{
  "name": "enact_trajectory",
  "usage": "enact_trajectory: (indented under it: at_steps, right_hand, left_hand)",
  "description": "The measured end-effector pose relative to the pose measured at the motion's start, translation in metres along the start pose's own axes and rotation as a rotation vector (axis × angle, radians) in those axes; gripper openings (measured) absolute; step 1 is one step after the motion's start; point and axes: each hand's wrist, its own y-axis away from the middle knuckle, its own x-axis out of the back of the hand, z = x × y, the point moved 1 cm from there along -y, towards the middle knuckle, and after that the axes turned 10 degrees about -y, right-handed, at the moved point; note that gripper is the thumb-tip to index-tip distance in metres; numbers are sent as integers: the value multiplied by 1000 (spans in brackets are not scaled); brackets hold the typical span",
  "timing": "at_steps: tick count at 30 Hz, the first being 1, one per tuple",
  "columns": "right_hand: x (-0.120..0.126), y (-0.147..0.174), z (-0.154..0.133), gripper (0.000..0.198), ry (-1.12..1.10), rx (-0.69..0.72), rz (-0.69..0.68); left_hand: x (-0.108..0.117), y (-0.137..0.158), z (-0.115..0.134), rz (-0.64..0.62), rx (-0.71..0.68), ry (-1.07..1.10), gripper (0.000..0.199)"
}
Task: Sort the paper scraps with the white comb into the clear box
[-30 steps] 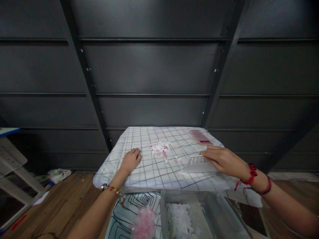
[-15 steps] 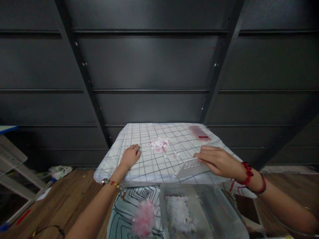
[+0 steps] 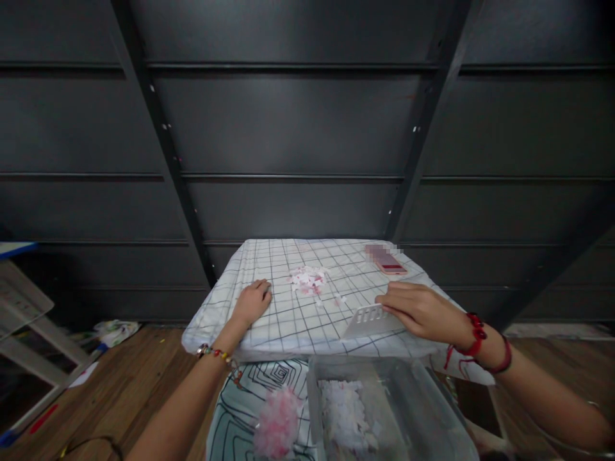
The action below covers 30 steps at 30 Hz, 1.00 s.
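Observation:
My right hand [image 3: 417, 308] grips a thin white plastic scraper [image 3: 368, 323] with a row of slots along its top edge. Tilted, its lower edge meets the checked cloth near the front of the table. On the left side of the cloth lies my left hand [image 3: 254, 301], palm down and holding nothing, its fingers partly bent. Between the two hands, farther back, is a small pile of white and pink paper-like bits [image 3: 307, 280]. A few loose bits [image 3: 340, 299] are scattered between that pile and the scraper.
A checked white cloth [image 3: 278, 250] covers the low table. At its back right lies a pink phone [image 3: 391, 264]. In front stands a clear plastic bin [image 3: 408, 397] with white scraps [image 3: 346, 413] inside. Left of it is a bag of pink fluff [image 3: 277, 422]. Dark panels [image 3: 288, 128] rise behind.
The scraper has shifted very slightly to the right, and a small white bit by its lower left corner no longer shows. My left hand has stayed in place.

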Motion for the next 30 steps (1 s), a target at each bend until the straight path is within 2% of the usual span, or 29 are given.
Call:
enact_trajectory:
  at_steps: [9, 18, 26, 30]
  right_hand:
    - [-3, -4, 9, 27, 81, -53, 79]
    - [-20, -10, 12, 25, 165, -61, 62]
    - [-16, -9, 11, 25, 145, -60, 90]
    - [-17, -5, 12, 24, 156, -77, 58]
  left_hand:
    - [0, 0, 0, 4, 5, 13, 31]
    - [-3, -1, -1, 20, -2, -3, 31]
    - [-3, -1, -1, 28, 3, 34, 30]
    - [-2, 0, -1, 28, -4, 22, 31]
